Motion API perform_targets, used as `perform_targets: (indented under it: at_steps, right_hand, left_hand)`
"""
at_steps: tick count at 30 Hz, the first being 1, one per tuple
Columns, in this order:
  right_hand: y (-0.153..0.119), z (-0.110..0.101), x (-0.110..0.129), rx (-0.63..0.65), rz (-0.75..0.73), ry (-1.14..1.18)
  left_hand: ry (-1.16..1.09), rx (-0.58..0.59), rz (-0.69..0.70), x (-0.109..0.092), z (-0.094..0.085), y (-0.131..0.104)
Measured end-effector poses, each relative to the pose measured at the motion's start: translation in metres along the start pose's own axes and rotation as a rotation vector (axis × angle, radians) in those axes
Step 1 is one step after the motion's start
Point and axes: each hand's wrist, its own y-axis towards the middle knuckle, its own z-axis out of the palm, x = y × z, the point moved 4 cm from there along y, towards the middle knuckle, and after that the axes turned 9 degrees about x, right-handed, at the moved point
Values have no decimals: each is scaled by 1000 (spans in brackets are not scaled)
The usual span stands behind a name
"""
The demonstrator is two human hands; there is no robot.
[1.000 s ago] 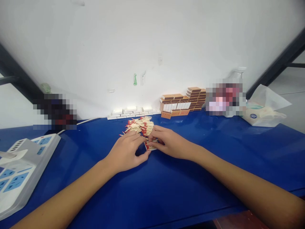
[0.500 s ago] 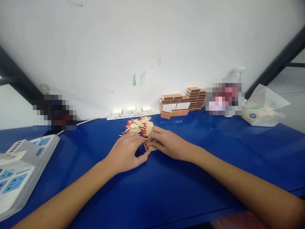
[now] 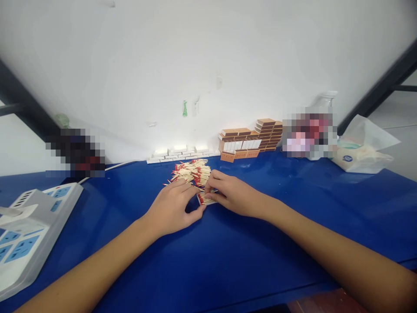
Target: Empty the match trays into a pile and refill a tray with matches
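Note:
A small white tray of red-headed matches (image 3: pixel 203 199) lies on the blue table between my hands. My left hand (image 3: pixel 176 206) has its thumb and index finger at the tray's left end, gripping it. Over the right part of the tray, my right hand (image 3: pixel 230 193) has thumb and fingers pinched together at the matches; what lies between the fingertips is too small to make out. Just behind the hands is a loose pile of matches (image 3: pixel 192 171), close to my left fingertips.
White trays (image 3: pixel 182 154) are stacked along the wall. Right of them stand brown matchboxes (image 3: pixel 267 134). A power strip (image 3: pixel 42 234) sits at the left on the blue table (image 3: pixel 208 265). A tissue pack (image 3: pixel 358 154) lies at the back right.
My right hand has shifted slightly to the right, and more match heads show at the left end of the tray. My left hand has stayed in place.

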Motion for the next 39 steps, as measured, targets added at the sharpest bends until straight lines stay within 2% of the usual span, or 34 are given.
perform_targets:
  at_steps: [6, 16, 27, 32, 39]
  right_hand:
    - [1, 1, -1, 28, 29, -25]
    - [1, 0, 0, 5, 36, -73]
    - [0, 1, -3, -25, -15, -64]
    - [-1, -4, 4, -28, -39, 59]
    - [0, -5, 14, 85, -76, 250]
  left_hand:
    - [-8, 9, 1, 0, 0, 1]
    - [0, 13, -10, 0, 1, 0]
    - [2, 7, -21, 1, 1, -1]
    - [-1, 7, -16, 1, 0, 0]
    - [14, 21, -28, 1, 0, 2]
